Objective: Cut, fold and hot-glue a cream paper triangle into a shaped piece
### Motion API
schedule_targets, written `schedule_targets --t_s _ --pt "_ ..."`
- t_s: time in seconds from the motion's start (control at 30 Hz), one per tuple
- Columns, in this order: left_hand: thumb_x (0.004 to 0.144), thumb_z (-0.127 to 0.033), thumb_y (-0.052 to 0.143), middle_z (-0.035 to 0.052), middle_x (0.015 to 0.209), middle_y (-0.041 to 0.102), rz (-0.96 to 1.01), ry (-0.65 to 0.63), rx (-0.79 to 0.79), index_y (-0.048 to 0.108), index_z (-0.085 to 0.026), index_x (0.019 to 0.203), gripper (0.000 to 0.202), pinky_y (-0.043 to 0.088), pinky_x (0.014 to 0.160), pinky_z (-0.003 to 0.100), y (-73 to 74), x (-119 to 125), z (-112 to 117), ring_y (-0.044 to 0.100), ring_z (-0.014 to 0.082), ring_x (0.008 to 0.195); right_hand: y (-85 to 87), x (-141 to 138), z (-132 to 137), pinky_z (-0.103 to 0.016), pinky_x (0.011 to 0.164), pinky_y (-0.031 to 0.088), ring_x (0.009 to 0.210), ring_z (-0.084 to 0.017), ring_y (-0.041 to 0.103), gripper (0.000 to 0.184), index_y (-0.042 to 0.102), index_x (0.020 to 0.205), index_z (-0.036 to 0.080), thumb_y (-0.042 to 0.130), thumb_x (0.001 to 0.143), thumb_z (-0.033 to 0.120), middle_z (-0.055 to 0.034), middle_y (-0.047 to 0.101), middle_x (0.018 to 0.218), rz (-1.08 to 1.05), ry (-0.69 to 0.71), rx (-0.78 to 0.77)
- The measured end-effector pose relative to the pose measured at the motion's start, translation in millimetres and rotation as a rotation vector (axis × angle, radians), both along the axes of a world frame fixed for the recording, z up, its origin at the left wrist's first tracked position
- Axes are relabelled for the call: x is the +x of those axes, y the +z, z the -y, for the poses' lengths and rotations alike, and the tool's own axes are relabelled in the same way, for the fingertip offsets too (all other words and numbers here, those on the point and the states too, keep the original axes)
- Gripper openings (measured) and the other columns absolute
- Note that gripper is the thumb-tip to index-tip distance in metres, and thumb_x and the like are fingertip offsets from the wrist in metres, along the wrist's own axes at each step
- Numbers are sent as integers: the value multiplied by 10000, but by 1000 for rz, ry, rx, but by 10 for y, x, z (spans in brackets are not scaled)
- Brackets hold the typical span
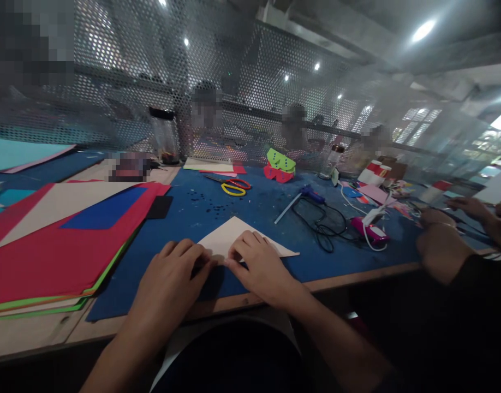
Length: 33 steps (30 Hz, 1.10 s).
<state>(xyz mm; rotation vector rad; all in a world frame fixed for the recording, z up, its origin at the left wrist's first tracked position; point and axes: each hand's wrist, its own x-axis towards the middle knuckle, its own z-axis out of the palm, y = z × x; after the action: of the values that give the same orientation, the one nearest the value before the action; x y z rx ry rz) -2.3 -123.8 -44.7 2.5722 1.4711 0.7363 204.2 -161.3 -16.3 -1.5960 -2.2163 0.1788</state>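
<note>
Triangular cream paper [224, 233]: as it lies on the blue-topped bench [256, 210], its apex points away from the person.
Left hand [172, 270]: at the paper's near left edge, fingers curled, thumb and forefinger close together; I cannot tell whether they pinch the sheet.
Right hand [261, 267]: just beside the left one, over the paper's near middle, fingers bent and touching it; I cannot tell if it grips.
Scissors [235, 189]: beyond the apex, apart from the paper.
Glue gun [315, 195]: beyond the right hand, farther right.
</note>
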Motion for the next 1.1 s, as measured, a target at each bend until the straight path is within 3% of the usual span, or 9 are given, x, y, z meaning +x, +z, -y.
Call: schedule_targets --t_s 0.43,0.77,1.1 --pt "990 -398 613 75 953 691 -103 77 -28 646 -239 825 231 392 817 409 126 98 51 562 312 973 -78 -22 -14 -384 942 437 1073 -227 601 152 670 948 205 711 1026 330 -46 690 1113 1 -38 65" --pt "1001 -435 590 73 947 680 -93 75 -53 643 -243 815 272 399 829 418 115 92 42 556 314 974 -101 -19 2 -380 950 442 1071 -220 605 100 647 915 203 712 982 238 -42 690 1092 -25 -79 69" --pt "999 -399 597 75 932 676 -138 98 -25 622 -248 806 246 391 812 421 147 129 72 564 324 979 -89 -24 0 -385 949 447 1074 -220 609 146 655 905 208 707 1008 298 -37 695 1088 -7 -93 75"
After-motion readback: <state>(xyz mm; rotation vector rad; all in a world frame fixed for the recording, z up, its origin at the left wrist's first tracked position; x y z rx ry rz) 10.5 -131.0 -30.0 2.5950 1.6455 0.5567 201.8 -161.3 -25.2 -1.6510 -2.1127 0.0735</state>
